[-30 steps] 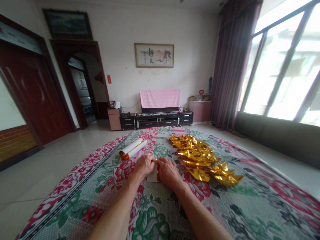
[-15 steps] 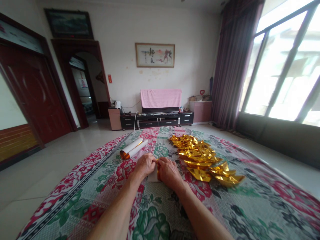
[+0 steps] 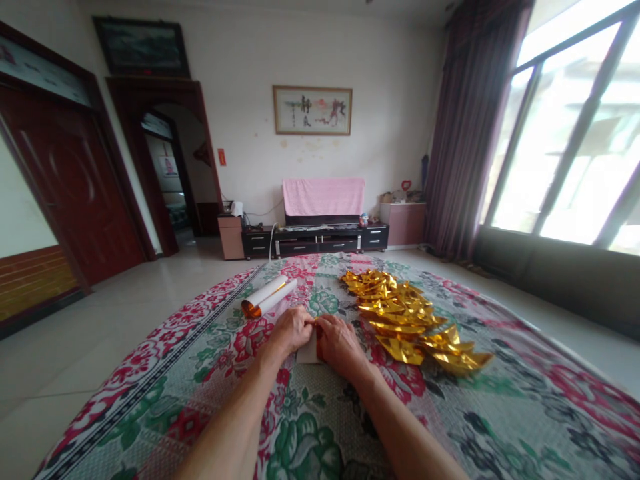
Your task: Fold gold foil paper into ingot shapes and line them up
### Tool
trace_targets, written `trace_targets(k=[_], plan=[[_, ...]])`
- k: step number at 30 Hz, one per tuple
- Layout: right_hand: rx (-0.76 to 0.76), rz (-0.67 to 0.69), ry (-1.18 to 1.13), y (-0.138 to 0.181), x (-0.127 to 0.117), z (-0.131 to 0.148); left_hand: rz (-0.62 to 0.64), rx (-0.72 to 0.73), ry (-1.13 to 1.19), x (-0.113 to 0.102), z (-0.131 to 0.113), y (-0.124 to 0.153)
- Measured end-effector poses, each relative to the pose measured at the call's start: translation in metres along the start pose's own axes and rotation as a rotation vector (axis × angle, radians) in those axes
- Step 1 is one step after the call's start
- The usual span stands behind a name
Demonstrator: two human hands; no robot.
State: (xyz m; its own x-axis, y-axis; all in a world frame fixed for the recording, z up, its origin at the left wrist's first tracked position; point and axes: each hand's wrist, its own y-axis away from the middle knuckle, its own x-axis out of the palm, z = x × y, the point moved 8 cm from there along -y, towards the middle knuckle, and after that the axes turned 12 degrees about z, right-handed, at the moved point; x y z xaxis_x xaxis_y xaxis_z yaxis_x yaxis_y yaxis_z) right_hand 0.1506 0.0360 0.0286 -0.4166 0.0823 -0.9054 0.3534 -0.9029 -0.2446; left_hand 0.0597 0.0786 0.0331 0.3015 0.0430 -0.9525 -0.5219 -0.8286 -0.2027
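Now both hands meet at the middle of the surface, knuckles almost touching. The left hand [image 3: 291, 331] and the right hand [image 3: 339, 343] are curled, with their fingertips pinching the upper edge of a small foil sheet [image 3: 306, 352]. The sheet lies flat on the floral cloth [image 3: 300, 440] directly under and between the hands. Its white side faces up, and a thin strip of gold shows where the fingertips come together. How the sheet is creased under the fingers cannot be told, since the hands cover most of it.

Just beyond the left hand and a little to its left lies a roll [image 3: 269, 297] of the same paper, white outside and gold at its open end, well apart from the fingers. To the right of the right hand a heap of folded gold pieces [image 3: 400, 310] runs away from the person in a long band. Its nearest pieces are close to the right wrist but do not touch it.

Far beyond the hands, against the wall, stands a low dark cabinet [image 3: 310, 239] with a pink cover [image 3: 323, 196] above it and a framed picture [image 3: 312, 110] higher up.
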Motion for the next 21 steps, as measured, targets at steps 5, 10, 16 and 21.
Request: trace_targets(k=[5,10,16,21], plan=[[0.000,0.025,0.013,0.001,0.000,0.000,0.039,-0.001,-0.012,-0.001,0.000,0.000],[0.007,0.026,0.014,0.001,0.001,-0.001,0.106,0.038,0.004,-0.006,-0.003,0.003],[0.014,0.018,0.015,0.001,0.000,0.000,0.132,0.067,0.026,-0.014,-0.006,0.010],[0.024,0.005,0.025,0.001,0.002,0.000,0.112,0.073,0.035,-0.011,-0.001,0.008]])
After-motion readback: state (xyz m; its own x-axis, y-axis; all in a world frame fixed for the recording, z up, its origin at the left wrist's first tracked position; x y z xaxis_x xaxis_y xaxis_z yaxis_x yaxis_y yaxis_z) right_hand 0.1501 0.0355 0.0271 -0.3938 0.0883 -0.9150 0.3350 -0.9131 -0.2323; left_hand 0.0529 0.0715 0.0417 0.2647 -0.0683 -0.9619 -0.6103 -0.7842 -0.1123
